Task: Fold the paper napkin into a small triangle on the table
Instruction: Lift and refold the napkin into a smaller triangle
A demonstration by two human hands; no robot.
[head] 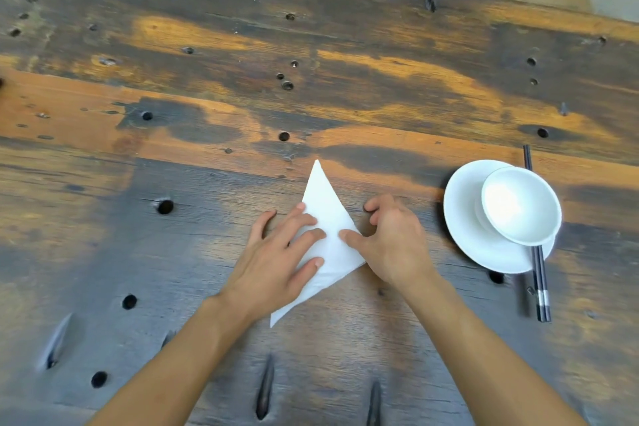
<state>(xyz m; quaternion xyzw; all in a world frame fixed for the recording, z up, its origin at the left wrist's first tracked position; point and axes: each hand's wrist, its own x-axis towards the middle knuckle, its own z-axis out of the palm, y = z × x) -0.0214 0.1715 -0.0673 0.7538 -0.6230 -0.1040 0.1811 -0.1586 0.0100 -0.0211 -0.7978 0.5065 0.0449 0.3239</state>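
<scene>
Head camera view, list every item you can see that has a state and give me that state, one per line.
Napkin: folded into a triangle, flat on the table.
Left hand: open, fingers spread on the napkin.
Right hand: thumb pressing the napkin's right edge, fingers curled.
Bowl: upright, empty, on the plate.
Plate: flat on the table.
Chopsticks: paired, partly under the plate.

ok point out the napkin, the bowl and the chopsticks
napkin (323,197): head view, bare upper part of the triangle
bowl (518,204): head view, inside of the bowl
chopsticks (543,297): head view, near end below the saucer
</scene>
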